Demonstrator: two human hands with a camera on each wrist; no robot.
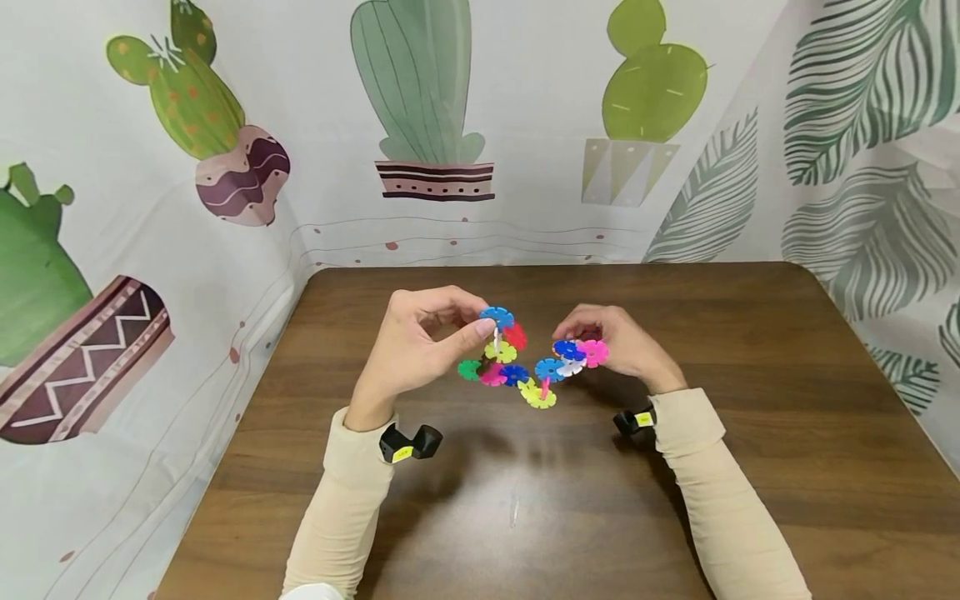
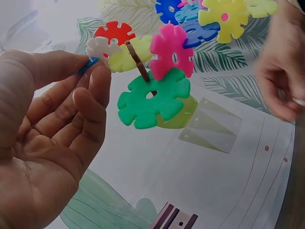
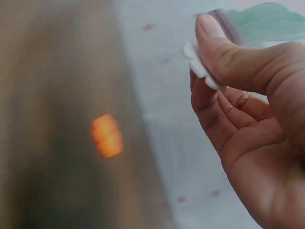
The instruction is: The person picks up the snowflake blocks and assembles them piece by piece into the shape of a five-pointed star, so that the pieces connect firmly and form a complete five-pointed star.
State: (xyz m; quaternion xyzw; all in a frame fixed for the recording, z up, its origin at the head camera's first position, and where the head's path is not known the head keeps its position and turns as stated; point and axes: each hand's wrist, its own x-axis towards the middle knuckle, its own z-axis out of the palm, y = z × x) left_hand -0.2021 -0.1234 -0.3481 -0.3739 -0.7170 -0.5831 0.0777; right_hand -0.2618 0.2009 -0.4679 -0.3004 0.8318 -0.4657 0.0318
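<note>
A chain of interlocking plastic snowflake discs (image 1: pixel 514 375) hangs in the air above the table. My left hand (image 1: pixel 416 346) pinches the blue disc (image 1: pixel 497 317) at its left end between thumb and fingers. From there the discs run through white, red, yellow, brown, green and pink ones; the green disc (image 2: pixel 153 98) sits nearest in the left wrist view. My right hand (image 1: pixel 626 342) is behind the pink disc (image 1: pixel 592 353) at the other end in the head view. In the right wrist view its thumb and fingers pinch a white disc (image 3: pixel 201 67); whether that disc joins the chain I cannot tell.
The brown wooden table (image 1: pixel 585 517) stretches below both hands. A small clear sliver or glint (image 1: pixel 513 510) shows near its front middle. A blurred orange patch (image 3: pixel 107 136) appears in the right wrist view. Behind the table hangs a wall cloth (image 1: pixel 525 225) printed with cacti and leaves.
</note>
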